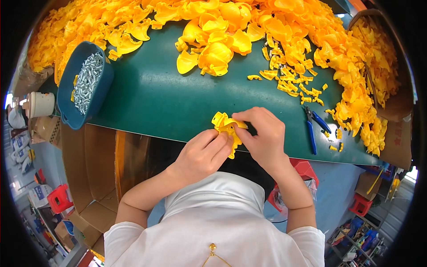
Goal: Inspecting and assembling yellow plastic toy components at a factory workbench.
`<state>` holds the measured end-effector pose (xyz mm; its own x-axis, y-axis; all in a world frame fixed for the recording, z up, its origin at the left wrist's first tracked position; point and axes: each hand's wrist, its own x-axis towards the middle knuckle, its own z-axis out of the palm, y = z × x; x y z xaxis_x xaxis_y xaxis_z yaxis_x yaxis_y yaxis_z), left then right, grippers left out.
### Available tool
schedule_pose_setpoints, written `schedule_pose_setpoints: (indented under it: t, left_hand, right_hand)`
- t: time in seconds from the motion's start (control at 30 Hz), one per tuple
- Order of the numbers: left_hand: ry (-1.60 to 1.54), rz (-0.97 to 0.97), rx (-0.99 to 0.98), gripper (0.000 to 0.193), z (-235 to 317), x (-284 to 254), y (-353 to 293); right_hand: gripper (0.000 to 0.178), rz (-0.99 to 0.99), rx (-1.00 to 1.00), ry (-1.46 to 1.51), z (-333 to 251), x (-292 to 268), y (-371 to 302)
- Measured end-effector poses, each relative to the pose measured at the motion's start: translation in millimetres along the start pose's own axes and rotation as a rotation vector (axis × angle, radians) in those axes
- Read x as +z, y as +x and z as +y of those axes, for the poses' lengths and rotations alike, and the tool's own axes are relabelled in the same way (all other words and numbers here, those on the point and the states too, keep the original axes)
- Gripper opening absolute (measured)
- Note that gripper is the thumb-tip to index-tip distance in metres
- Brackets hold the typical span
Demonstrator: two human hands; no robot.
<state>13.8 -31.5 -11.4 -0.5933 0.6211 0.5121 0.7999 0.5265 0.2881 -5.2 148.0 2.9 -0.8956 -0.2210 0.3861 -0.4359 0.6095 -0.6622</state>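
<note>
Over the near edge of the green table, both my hands are closed on a yellow plastic part (222, 121). My left hand (205, 151) grips its lower left side, the fingertips partly covering it. With thumb and forefinger, my right hand (262, 133) pinches the part's upper right side. Blue-handled cutting pliers (312, 124) lie on the table to the right of my right hand, beside several small yellow scraps (333, 147). Farther left stands a blue bin (106, 84) of small silvery metal pins (88, 82).
Yellow curved plastic shells (218, 44) heap along the far side of the green table (164, 93). Small yellow pieces (289, 84) spread at centre right. Cardboard boxes stand at far right (398, 133) and below the left edge (95, 164). A white tub (41, 105) sits beyond the bin.
</note>
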Motion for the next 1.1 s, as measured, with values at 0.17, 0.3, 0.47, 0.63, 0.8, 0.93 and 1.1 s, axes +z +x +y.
schedule_pose_setpoints:
  t: [0.17, 0.3, 0.47, 0.63, 0.8, 0.93, 1.1]
  left_hand:
    - [0.014, 0.013, 0.009, 0.024, -0.6, 0.0, -0.8]
    - [0.031, 0.015, 0.033, 0.025, -0.3, 1.9, 0.3]
    - [0.021, 0.026, 0.033, 0.025, -0.3, 2.1, -0.6]
    - [-0.009, -0.015, 0.050, 0.025, -2.6, -0.6, -0.4]
    - [0.033, 0.018, 0.092, 0.024, -3.4, 3.7, -2.9]
    - [0.016, 0.024, 0.092, 0.023, -5.7, 6.3, -3.3]
    - [0.057, 0.040, 0.080, 0.020, -1.7, 6.7, -3.3]
  right_hand:
    - [0.019, -0.082, -0.059, -0.111, -6.4, -5.5, 6.3]
    - [0.019, -0.015, -0.050, -0.046, -1.1, -1.3, 1.8]
    - [0.018, -0.006, -0.055, -0.088, -6.6, 1.3, -0.4]
    - [0.018, -0.328, -0.003, 0.055, 0.9, -20.6, 20.1]
    - [0.030, -0.583, -0.005, 0.279, 16.6, -43.3, 32.8]
    - [0.029, -0.609, -0.045, 0.348, 25.6, -39.4, 33.9]
    - [0.030, -0.378, 0.068, 0.266, 5.9, -33.5, 10.0]
